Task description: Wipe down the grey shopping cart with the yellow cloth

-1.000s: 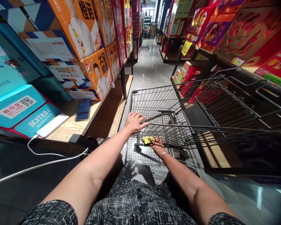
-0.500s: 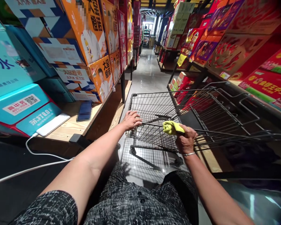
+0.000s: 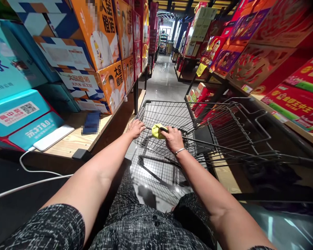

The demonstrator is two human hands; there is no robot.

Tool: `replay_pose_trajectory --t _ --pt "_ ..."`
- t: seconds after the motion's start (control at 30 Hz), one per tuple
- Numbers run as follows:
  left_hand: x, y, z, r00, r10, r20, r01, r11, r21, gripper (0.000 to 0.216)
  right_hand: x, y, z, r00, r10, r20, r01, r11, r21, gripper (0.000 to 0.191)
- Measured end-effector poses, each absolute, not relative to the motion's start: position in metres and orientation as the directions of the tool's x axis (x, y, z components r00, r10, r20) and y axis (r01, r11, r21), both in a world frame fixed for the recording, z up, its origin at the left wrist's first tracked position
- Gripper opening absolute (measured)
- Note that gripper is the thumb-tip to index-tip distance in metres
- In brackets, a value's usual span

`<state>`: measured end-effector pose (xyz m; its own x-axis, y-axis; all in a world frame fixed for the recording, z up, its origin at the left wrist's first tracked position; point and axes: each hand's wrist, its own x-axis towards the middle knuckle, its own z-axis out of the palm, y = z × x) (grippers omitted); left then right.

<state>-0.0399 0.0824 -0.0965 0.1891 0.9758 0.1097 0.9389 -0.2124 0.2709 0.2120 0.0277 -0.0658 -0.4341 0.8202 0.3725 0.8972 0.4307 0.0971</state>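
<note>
A black wire shopping cart (image 3: 160,109) stands across the aisle in front of me. My left hand (image 3: 136,129) is on the near side of its basket at the left end, fingers curled over the top rail. In my right hand (image 3: 174,139) is a bunched yellow-green cloth (image 3: 158,131), pressed against the same rail a little to the right of my left hand. The fingers are wrapped round the cloth, and a small dark piece shows beside the thumb. A bracelet circles the right wrist.
At the left, a wooden shelf (image 3: 67,147) bears orange drink cartons (image 3: 112,86), teal boxes (image 3: 23,118), a white power bank (image 3: 53,138) with a cable and a dark blue item (image 3: 91,121). Red gift boxes (image 3: 289,100) fill the right shelf. A grey tiled aisle (image 3: 164,66) runs ahead.
My right hand has slid the cloth leftwards along the cart rail, towards my left hand. The left hand has moved slightly left, its fingers now more bent. The view has shifted a little.
</note>
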Motion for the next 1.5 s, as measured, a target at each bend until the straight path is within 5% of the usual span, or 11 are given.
replay_pose_trajectory --t 0.2,0.37,0.63,0.73,0.93,1.17,1.27,1.43,1.5 --pt "-0.049 0.099 -0.091 0.174 0.985 -0.002 0.935 -0.164 0.315 0.043 0.319 0.006 -0.051 -0.307 0.881 0.361 0.952 0.287 0.109 0.038" --pt "-0.022 0.09 -0.091 0.249 0.959 0.132 0.905 -0.279 0.32 0.052 0.405 -0.024 -0.054 -0.162 0.845 0.509 0.985 0.11 0.131 0.056" --pt "0.025 0.07 -0.091 0.513 0.848 0.132 0.784 -0.526 0.33 0.058 0.308 -0.007 -0.119 -0.257 0.696 0.67 0.964 0.234 0.127 0.03" --pt "0.022 0.072 -0.092 0.52 0.844 0.13 0.768 -0.528 0.363 0.053 0.267 0.006 -0.164 -0.335 0.768 0.546 0.938 0.328 0.114 0.028" --pt "0.021 0.075 -0.093 0.5 0.855 0.138 0.764 -0.511 0.393 0.049 0.225 0.003 -0.232 -0.555 0.831 -0.026 0.831 0.556 0.028 0.025" --pt "0.02 0.077 -0.095 0.49 0.856 0.165 0.763 -0.513 0.394 0.044 0.237 -0.003 -0.217 -0.595 0.802 -0.051 0.801 0.597 0.048 0.025" --pt "0.014 0.084 -0.096 0.479 0.857 0.189 0.76 -0.513 0.4 0.04 0.281 -0.001 -0.18 -0.55 0.831 0.081 0.834 0.543 0.099 0.024" --pt "0.006 0.098 -0.094 0.422 0.888 0.184 0.808 -0.461 0.367 0.041 0.364 -0.013 -0.122 -0.307 0.767 0.563 0.951 0.26 0.165 0.034" --pt "0.014 0.098 -0.088 0.362 0.916 0.171 0.846 -0.4 0.352 0.043 0.374 -0.016 -0.122 -0.262 0.74 0.619 0.965 0.22 0.146 0.035"
